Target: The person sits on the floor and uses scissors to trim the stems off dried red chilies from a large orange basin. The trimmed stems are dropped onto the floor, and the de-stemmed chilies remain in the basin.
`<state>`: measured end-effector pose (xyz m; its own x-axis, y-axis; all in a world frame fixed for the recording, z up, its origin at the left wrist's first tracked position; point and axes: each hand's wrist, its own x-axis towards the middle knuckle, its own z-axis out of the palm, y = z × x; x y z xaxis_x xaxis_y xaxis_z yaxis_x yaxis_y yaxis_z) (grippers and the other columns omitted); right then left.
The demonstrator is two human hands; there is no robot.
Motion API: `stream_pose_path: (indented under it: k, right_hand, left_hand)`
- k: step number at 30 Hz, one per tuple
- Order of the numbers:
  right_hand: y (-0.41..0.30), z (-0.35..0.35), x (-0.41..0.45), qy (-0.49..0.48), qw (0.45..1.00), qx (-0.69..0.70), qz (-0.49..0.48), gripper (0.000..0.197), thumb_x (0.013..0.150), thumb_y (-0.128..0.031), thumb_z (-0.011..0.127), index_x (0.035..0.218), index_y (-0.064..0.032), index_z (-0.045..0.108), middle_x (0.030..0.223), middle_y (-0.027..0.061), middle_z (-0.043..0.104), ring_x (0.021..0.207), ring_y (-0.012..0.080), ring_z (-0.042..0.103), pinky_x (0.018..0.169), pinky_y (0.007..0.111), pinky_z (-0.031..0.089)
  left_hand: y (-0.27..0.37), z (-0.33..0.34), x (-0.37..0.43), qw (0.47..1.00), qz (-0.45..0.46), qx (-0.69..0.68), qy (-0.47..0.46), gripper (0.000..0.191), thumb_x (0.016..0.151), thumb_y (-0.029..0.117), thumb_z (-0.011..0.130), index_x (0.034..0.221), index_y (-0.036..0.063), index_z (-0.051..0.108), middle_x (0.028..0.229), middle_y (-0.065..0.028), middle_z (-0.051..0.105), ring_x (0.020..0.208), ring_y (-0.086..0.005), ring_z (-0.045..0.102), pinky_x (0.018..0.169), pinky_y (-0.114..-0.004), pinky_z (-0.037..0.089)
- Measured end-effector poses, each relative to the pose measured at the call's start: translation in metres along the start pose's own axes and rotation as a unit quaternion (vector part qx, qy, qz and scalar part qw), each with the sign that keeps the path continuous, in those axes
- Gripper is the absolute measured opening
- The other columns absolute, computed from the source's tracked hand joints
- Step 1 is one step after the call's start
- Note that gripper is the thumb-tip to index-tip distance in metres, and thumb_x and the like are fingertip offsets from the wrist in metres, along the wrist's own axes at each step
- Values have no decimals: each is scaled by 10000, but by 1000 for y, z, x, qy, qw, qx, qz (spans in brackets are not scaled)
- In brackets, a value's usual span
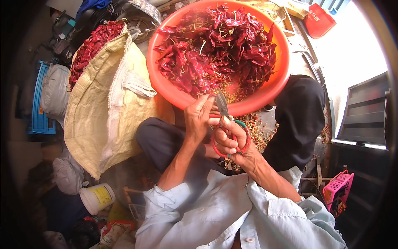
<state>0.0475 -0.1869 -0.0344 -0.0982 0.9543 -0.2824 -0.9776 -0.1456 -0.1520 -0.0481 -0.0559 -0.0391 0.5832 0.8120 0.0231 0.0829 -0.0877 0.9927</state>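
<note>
My right hand (pixel 232 140) grips scissors (pixel 222 104) by their handles, which are wrapped in red and green. The blades point up toward the near rim of a large orange-red plastic basin (pixel 189 101). Beside the blades, my left hand (pixel 196 116) pinches the yellowish stem end of a dried red chili (pixel 215 92) at its fingertips. Most of that chili cannot be made out against the heap. Dried red chilies (pixel 192 67) with pale stems fill much of the basin, and small yellowish bits lie on its bottom near the rim.
To the left, a yellow woven sack (pixel 93 109) holds more red chilies (pixel 93 43). Stem scraps (pixel 258 130) litter the floor between my knees. A white bucket (pixel 97 198) lies tilted at lower left; a pink plastic basket (pixel 337 190) is at right. A red bag (pixel 318 21) stands beyond the basin.
</note>
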Motion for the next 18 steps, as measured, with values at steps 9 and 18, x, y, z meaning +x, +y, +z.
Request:
stream_pose_path:
  k: [9,18]
  right_hand:
    - [-14,-26,4,-58,994,89,-24,401,1120,-353,520,1254,-5,667,686,-23,515,464,20,346,400,182,283]
    - [-32,-27,-4,23,992,67,-103,381,1105,-338,551,1204,8,675,672,-31,490,484,24,359,414,188,289]
  left_hand:
    - [-15,28,8,996,-76,-30,23,244,1086,153,567,1175,-40,686,898,-119,753,779,-150,735,674,-279,603]
    - [-13,42,2,998,-16,61,19,244,1086,100,541,1155,-77,694,916,-116,752,823,-180,752,714,-311,625]
